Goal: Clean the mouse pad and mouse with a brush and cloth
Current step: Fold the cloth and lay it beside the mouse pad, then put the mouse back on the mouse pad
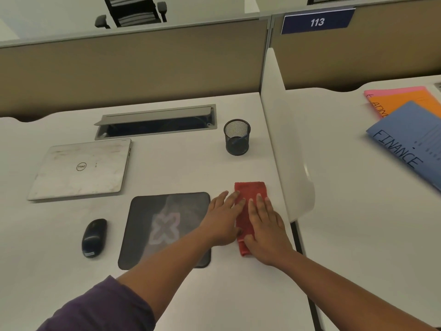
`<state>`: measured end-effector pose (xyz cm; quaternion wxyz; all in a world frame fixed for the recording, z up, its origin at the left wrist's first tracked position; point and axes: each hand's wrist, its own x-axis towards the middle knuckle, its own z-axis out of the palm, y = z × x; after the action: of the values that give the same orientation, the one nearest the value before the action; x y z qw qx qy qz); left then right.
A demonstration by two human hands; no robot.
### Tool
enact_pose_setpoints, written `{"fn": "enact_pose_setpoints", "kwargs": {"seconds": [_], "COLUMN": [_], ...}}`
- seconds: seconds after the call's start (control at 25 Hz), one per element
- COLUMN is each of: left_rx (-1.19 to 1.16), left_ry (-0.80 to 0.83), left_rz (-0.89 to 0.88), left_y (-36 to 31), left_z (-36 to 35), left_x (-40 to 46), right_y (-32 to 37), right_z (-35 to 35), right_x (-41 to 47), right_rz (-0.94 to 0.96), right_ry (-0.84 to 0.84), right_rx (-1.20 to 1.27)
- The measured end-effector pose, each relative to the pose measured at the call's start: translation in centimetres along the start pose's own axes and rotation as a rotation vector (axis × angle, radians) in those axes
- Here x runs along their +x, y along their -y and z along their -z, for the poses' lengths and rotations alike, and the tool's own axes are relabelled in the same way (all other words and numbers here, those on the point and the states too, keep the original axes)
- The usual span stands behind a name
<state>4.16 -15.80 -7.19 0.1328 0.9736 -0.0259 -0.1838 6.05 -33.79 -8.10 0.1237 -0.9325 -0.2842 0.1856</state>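
A folded red cloth [250,191] lies on the white desk just right of the dark mouse pad [152,216]. Both hands lie flat on the cloth with straight fingers: my left hand [223,218] covers its left edge, my right hand [265,228] its right side and near end. My left forearm crosses the pad's near right corner. A black mouse [93,237] sits on the desk left of the pad. No brush is in view.
A shut silver laptop [81,169] lies behind the mouse. A black mesh pen cup [237,137] stands behind the cloth. A white divider panel [281,139] rises right of the cloth. Coloured folders [405,120] lie on the neighbouring desk. A cable hatch [155,123] sits at the back.
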Motion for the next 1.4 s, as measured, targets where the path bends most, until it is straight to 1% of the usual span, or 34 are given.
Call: {"fn": "enact_pose_setpoints", "kwargs": {"seconds": [0.2, 0.32, 0.48, 0.6, 0.72, 0.8, 0.88, 0.92, 0.96, 1.04, 1.16, 1.24, 1.32, 1.4], "left_rx": [-0.004, -0.079, -0.154, -0.175, -0.171, -0.243, -0.336, -0.376, -0.418, -0.51, -0.731, -0.808, -0.934, -1.066], "left_ry": [0.02, -0.025, -0.15, -0.274, -0.36, -0.439, -0.526, -0.563, -0.587, -0.609, -0.675, -0.707, -0.717, -0.683], "left_rz": [-0.027, -0.019, 0.047, 0.084, 0.173, 0.212, 0.212, 0.24, 0.297, 0.481, 0.709, 0.787, 0.817, 0.832], "left_y": [0.7, 1.3, 2.9, 4.8, 6.9, 8.0, 9.3, 10.1, 10.9, 12.9, 16.1, 18.4, 21.0, 23.3], "left_z": [-0.7, -0.7, -0.2, 1.1, 2.0, 2.5, 2.7, 2.8, 2.7, 2.5, 2.3, 2.5, 2.5, 2.4], "left_x": [-0.7, -1.4, -3.3, -5.2, -7.9, -9.9, -12.0, -13.3, -14.4, -16.6, -19.9, -22.0, -23.9, -25.2], "right_y": [-0.6, -0.2, 1.4, 3.0, 4.8, 6.5, 9.0, 10.5, 12.0, 15.3, 20.8, 24.7, 28.6, 31.8], "right_z": [-1.0, -0.9, -0.6, 0.0, 0.4, 0.3, 0.3, 0.2, 0.1, -0.3, -1.3, -2.4, -3.4, -4.1], "right_x": [0.5, 0.7, 1.3, 1.9, 2.2, 2.4, 2.7, 2.8, 3.0, 3.4, 3.9, 4.1, 4.5, 5.1], "right_rz": [-0.007, -0.036, -0.127, -0.191, -0.166, -0.099, -0.017, 0.025, 0.063, 0.098, 0.05, 0.01, -0.024, -0.054], "right_ry": [0.131, 0.155, 0.127, 0.064, 0.01, 0.017, 0.032, 0.042, 0.057, 0.13, 0.298, 0.391, 0.439, 0.461], "right_rx": [-0.065, -0.065, -0.092, -0.073, -0.06, -0.025, 0.045, 0.102, 0.184, 0.432, 0.785, 0.935, 1.004, 1.008]}}
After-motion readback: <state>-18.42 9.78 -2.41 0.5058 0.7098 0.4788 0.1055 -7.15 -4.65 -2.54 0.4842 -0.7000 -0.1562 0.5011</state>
